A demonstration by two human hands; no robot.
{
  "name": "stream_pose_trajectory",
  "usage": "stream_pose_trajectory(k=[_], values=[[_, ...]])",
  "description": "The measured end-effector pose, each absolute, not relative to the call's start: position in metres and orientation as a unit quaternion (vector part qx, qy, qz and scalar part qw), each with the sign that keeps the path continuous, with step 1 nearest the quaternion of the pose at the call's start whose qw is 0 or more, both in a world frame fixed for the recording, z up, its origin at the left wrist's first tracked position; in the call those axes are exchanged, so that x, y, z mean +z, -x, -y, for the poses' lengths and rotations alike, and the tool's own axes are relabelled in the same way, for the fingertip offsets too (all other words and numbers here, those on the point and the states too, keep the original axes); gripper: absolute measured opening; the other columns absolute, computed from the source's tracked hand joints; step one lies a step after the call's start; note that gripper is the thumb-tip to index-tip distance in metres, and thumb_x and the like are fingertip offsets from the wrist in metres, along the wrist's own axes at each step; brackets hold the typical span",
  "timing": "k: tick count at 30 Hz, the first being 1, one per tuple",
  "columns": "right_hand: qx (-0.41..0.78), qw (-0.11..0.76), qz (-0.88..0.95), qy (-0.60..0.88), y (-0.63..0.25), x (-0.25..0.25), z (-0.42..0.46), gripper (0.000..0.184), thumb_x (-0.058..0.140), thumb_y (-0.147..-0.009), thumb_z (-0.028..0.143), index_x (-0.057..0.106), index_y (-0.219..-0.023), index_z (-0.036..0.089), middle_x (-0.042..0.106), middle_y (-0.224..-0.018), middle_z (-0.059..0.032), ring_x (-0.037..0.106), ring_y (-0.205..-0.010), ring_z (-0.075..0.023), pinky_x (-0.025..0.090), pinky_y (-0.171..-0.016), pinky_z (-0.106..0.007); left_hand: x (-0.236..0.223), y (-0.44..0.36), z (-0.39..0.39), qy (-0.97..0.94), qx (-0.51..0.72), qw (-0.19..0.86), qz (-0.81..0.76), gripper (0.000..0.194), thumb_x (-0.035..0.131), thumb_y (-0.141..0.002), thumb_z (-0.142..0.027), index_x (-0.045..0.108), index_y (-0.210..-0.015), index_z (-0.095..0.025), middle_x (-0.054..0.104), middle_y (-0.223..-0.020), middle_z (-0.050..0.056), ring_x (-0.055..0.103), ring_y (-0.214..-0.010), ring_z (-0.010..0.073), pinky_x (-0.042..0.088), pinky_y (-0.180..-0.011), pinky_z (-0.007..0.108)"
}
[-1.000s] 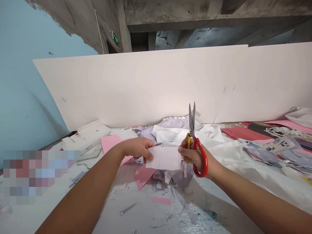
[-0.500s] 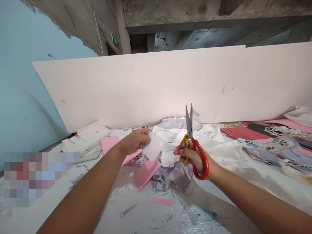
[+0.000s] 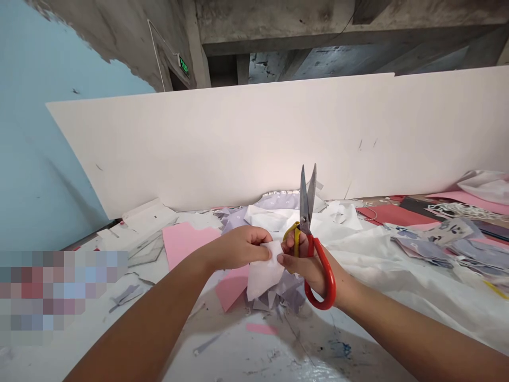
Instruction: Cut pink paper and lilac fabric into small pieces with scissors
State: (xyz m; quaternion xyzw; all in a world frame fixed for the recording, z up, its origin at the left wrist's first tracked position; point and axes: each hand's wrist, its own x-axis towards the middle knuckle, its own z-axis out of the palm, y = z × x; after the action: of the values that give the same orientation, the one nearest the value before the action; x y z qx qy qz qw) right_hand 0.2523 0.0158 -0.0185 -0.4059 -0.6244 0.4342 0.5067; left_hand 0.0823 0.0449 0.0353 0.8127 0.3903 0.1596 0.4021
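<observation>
My left hand [image 3: 240,246] pinches a white sheet [image 3: 264,273], its fingers closed on it. My right hand [image 3: 310,268] touches the sheet's edge and grips the red-handled scissors [image 3: 304,204], blades open upward. Below lie lilac scraps [image 3: 278,297] on the counter [image 3: 238,355], beside a pink sheet [image 3: 186,244].

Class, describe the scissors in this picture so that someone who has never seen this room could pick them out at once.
A long white board stands along the back of a littered table. In front of its middle, a person's right hand holds the scissors upright, blades open and pointing at the board. Among the flat scraps, they stand out by their grey blades and their one red, one yellow handle.
</observation>
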Motion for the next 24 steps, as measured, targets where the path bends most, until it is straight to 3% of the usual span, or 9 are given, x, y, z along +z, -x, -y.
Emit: stream_pose_trajectory(k=[3,7,11,14,17,20,24], values=[[0.442,0.529,0.601,0.404,-0.252,-0.019,-0.018,0.02,0.057,-0.066,0.02,0.038,-0.072,0.021,0.041,-0.066,0.0056,0.042,-0.055,-0.0098,0.036,-0.053,-0.025,0.036,-0.084,-0.044,-0.806,0.192,0.383,-0.408,0.013,0.048,-0.069,-0.031,0.049,-0.064,-0.019,0.032,-0.057,-0.005,0.028,-0.05,0.0069,0.02,-0.043,0.019],[0.448,0.543,0.587,0.401,-0.25,-0.017,-0.018,0.022,0.057,-0.066,0.021,0.037,-0.073,0.021,0.041,-0.064,0.0058,0.043,-0.055,-0.0099,0.038,-0.054,-0.025,0.035,-0.086,-0.045,-0.793,0.244,0.393,-0.397,0.016,0.049,-0.071,-0.034,0.053,-0.069,-0.019,0.036,-0.059,-0.005,0.03,-0.051,0.0069,0.023,-0.045,0.019],[0.431,0.559,0.583,0.402,-0.251,-0.015,-0.016,0.02,0.057,-0.066,0.021,0.038,-0.072,0.021,0.041,-0.061,0.006,0.043,-0.054,-0.0098,0.037,-0.052,-0.024,0.025,-0.089,-0.052,-0.723,0.297,0.529,-0.332,0.024,0.053,-0.07,-0.042,0.053,-0.077,-0.019,0.043,-0.066,-0.003,0.039,-0.055,0.0076,0.03,-0.049,0.019],[0.421,0.578,0.568,0.408,-0.253,-0.016,-0.018,0.021,0.058,-0.066,0.023,0.039,-0.073,0.021,0.041,-0.062,0.006,0.043,-0.053,-0.0094,0.036,-0.05,-0.023,0.014,-0.094,-0.058,-0.64,0.324,0.644,-0.266,0.039,0.056,-0.066,-0.05,0.051,-0.09,-0.02,0.051,-0.082,0.002,0.049,-0.066,0.0108,0.037,-0.055,0.021],[0.425,0.594,0.546,0.411,-0.254,-0.016,-0.019,0.022,0.059,-0.066,0.023,0.039,-0.072,0.022,0.042,-0.062,0.0065,0.042,-0.051,-0.0087,0.035,-0.048,-0.022,0.005,-0.098,-0.061,-0.613,0.309,0.685,-0.243,0.044,0.061,-0.063,-0.047,0.051,-0.094,-0.018,0.054,-0.083,0.004,0.053,-0.071,0.0137,0.041,-0.062,0.026],[0.423,0.602,0.538,0.411,-0.255,-0.014,-0.02,0.022,0.059,-0.065,0.023,0.038,-0.072,0.022,0.043,-0.062,0.0067,0.041,-0.049,-0.0077,0.035,-0.046,-0.021,0.002,-0.099,-0.063,-0.624,0.318,0.661,-0.269,0.037,0.065,-0.062,-0.036,0.052,-0.091,-0.016,0.055,-0.076,0.002,0.053,-0.067,0.0133,0.042,-0.062,0.027],[0.418,0.597,0.534,0.428,-0.259,-0.012,-0.022,0.02,0.059,-0.068,0.029,0.041,-0.072,0.021,0.048,-0.063,0.0041,0.048,-0.055,-0.011,0.041,-0.051,-0.024,0.006,-0.095,-0.064,-0.675,0.366,0.541,-0.342,0.027,0.061,-0.065,-0.032,0.054,-0.086,-0.016,0.055,-0.072,0.0,0.051,-0.063,0.0114,0.039,-0.057,0.023]])
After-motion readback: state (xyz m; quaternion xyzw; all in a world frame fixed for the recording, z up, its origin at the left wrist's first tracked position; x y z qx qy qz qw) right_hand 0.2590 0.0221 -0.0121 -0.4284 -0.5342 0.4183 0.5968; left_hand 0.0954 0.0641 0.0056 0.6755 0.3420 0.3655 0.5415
